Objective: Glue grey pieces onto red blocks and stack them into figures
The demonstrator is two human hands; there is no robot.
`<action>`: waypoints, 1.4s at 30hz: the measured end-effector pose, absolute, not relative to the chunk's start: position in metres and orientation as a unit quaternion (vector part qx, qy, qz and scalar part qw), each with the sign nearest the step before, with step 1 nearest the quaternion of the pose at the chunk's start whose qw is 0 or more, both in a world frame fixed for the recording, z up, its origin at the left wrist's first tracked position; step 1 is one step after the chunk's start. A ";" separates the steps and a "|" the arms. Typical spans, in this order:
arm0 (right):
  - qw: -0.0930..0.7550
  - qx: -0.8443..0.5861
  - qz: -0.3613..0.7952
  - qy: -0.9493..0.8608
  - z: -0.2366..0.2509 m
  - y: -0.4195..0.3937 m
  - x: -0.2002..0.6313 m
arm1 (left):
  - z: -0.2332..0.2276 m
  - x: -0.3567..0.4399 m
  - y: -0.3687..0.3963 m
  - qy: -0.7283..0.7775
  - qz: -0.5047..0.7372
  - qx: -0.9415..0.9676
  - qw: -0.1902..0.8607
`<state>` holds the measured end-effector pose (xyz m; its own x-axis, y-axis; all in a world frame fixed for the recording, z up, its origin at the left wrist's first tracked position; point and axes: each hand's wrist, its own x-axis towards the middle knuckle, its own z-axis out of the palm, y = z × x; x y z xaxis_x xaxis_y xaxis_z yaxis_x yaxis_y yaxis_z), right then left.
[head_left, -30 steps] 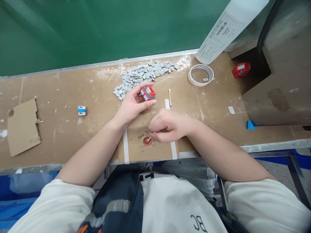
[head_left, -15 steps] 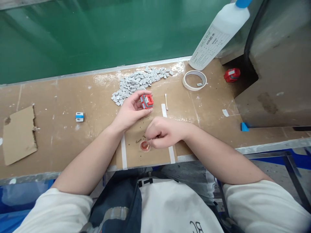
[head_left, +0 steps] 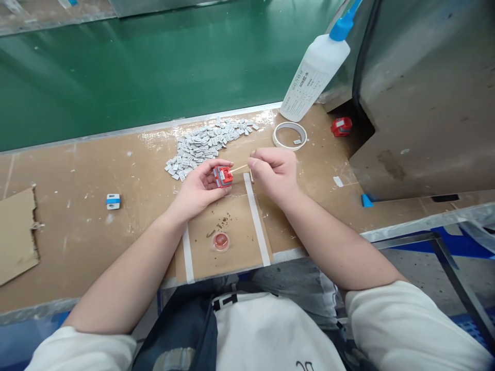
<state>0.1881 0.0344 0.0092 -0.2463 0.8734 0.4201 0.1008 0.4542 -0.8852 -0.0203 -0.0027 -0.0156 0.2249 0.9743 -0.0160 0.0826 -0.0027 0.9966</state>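
Left hand [head_left: 197,188] curled around a small red block [head_left: 223,176], gripped between thumb and fingers just above the bench [head_left: 77,232]. Right hand [head_left: 275,172] pinched shut on a thin stick [head_left: 240,167], tip touching the red block's upper edge. Both hands raised slightly off the brown surface, nearly meeting over a strip of white tape [head_left: 255,219].

Directly behind the left hand, a heap of small grey parts [head_left: 204,145] spread across the bench. Just beyond the right hand, a roll of tape [head_left: 290,136] lying flat, and behind that a white bottle with a blue nozzle [head_left: 314,72], leaning. Farther out to the right of the right hand, a second red block [head_left: 341,126] in the shadow of a grey housing [head_left: 425,103].

Nearer the body, below and between the two hands, a small round dish of reddish liquid [head_left: 221,241] on a taped-down cardboard mat [head_left: 232,247]. Well off to the left of the left hand, a small white-and-blue part [head_left: 113,201], then a torn piece of cardboard [head_left: 15,234] at the frame's edge.
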 end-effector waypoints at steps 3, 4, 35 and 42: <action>0.508 -0.344 0.365 -0.700 0.008 0.037 0.187 | -0.016 -0.020 -0.003 0.466 0.411 0.574 0.533; 0.511 -0.341 0.360 -0.702 0.008 0.037 0.186 | -0.016 -0.020 -0.003 0.468 0.409 0.574 0.533; 0.498 -0.354 0.342 -0.714 0.004 0.038 0.185 | -0.014 -0.018 -0.004 0.475 0.406 0.570 0.534; 0.466 -0.357 0.342 -0.734 0.006 0.036 0.185 | -0.015 -0.019 -0.004 0.475 0.409 0.578 0.523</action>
